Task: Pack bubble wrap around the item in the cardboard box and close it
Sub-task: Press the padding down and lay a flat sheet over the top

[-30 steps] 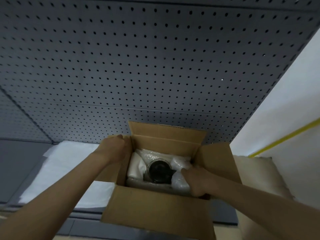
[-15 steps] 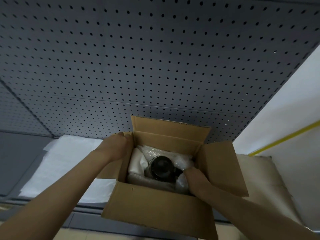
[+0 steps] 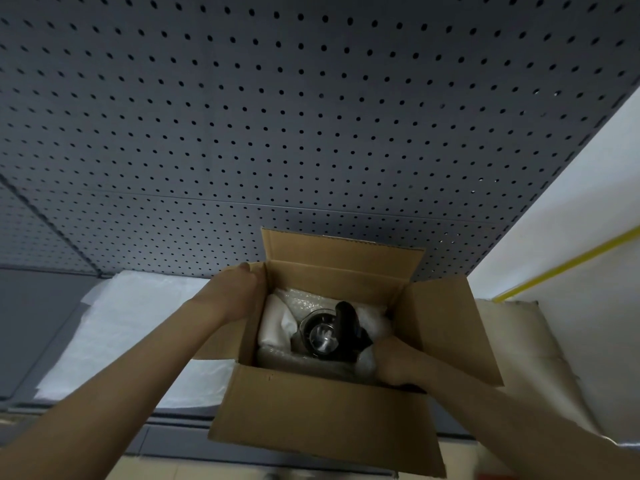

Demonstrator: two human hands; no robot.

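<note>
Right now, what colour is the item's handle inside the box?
Black handle, seen best in the head view.

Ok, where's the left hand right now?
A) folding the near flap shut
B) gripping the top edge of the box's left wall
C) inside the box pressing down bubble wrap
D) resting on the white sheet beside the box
B: the left hand curls over the top of the cardboard box's left wall, while the right hand is down inside against the bubble wrap.

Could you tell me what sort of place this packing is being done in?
Probably a workshop or packing station: a grey pegboard backs the bench, with spare white wrap lying beside the open box.
</note>
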